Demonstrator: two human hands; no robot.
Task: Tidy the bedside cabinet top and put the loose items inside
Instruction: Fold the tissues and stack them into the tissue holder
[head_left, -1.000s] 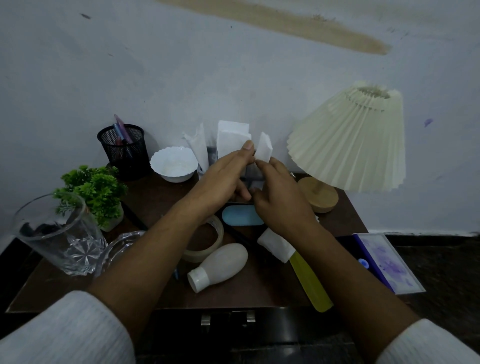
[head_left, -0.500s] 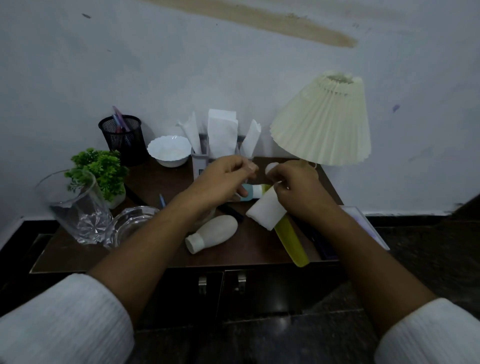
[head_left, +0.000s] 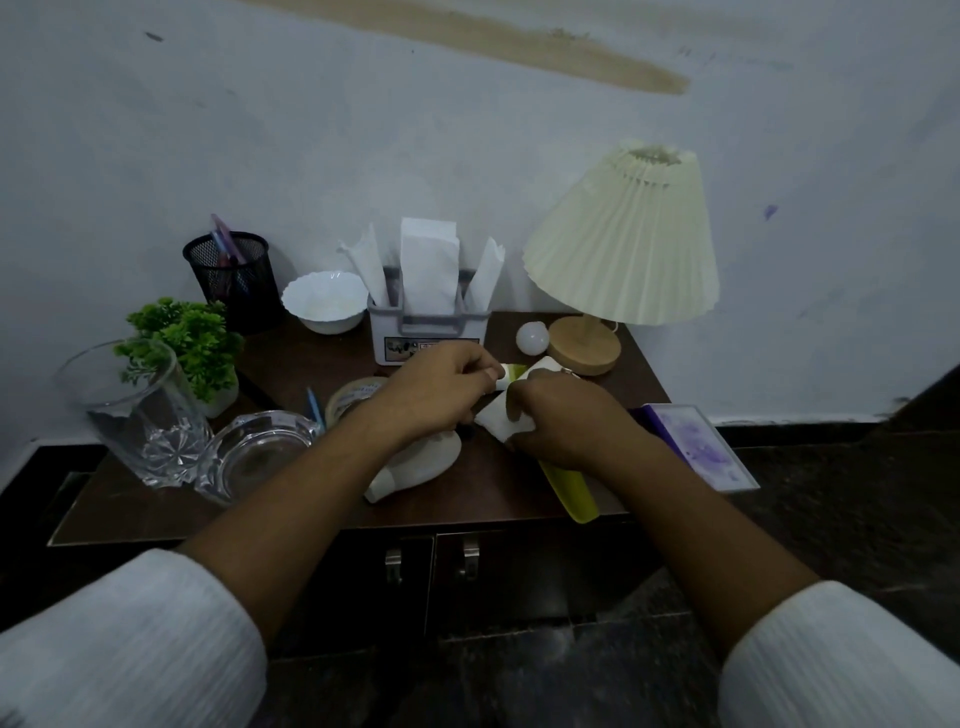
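The left hand (head_left: 441, 384) is curled, its fingertips pinching a small white-and-green end I cannot identify. The right hand (head_left: 566, 421) is curled too, thumb pressed on a folded white napkin (head_left: 501, 426). Both hover low over the middle of the bedside cabinet top (head_left: 291, 358), touching or nearly touching each other.

A yellow-green plastic strip (head_left: 569, 488) lies under the right hand and reaches the front edge, so a careless pull on the napkin could drag it over. The white bottle (head_left: 421, 467) lies on its side just beneath the left wrist and would probably roll if nudged.

The loose light bulb (head_left: 532, 336) rests beside the lamp base (head_left: 584, 348) and may also roll and break. The left forearm passes near the glass ashtray (head_left: 254, 452) and tumbler (head_left: 140, 415), which a sideways sweep might topple.

The cabinet doors (head_left: 379, 582) are closed. With both hands occupied, opening them means putting something down first.
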